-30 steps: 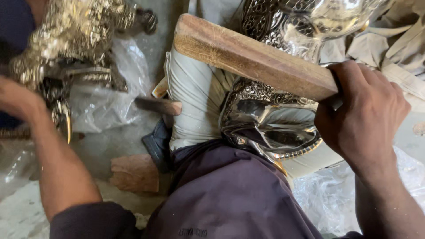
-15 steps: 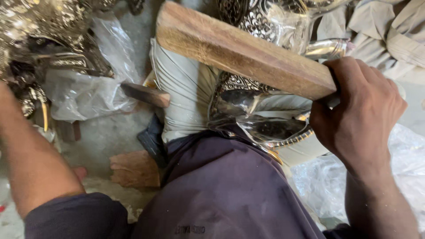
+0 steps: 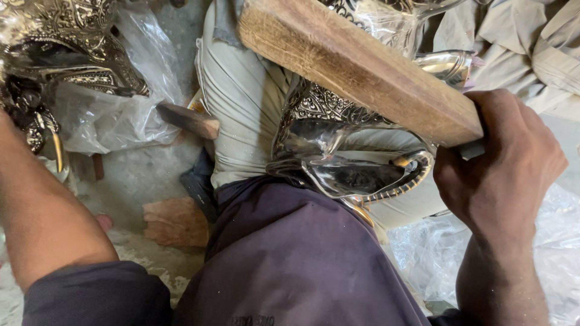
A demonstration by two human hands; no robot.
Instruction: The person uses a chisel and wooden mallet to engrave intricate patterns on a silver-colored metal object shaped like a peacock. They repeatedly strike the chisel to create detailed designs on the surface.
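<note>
My right hand (image 3: 504,163) is closed around the end of a thick wooden block (image 3: 356,72) that slants up to the left over my lap. Under the block, resting on my light trouser leg (image 3: 238,102), lies a shiny engraved silver metal vessel (image 3: 338,151) with a curved beaded handle. My left forearm (image 3: 42,211) runs up the left side; its hand is out of view past the left edge, near an ornate silver metal piece (image 3: 60,54). My dark shirt (image 3: 290,259) fills the bottom centre.
Clear plastic wrap (image 3: 115,115) lies under the ornate piece at left, and more plastic (image 3: 544,241) sits at lower right. A small wooden stick (image 3: 190,121) and a wood chunk (image 3: 175,220) rest on the grey floor. Beige cloth (image 3: 525,54) lies at upper right.
The wooden block has swung closer and higher in view over the silver vessel. My left arm has slid further left, taking the hand out of sight.
</note>
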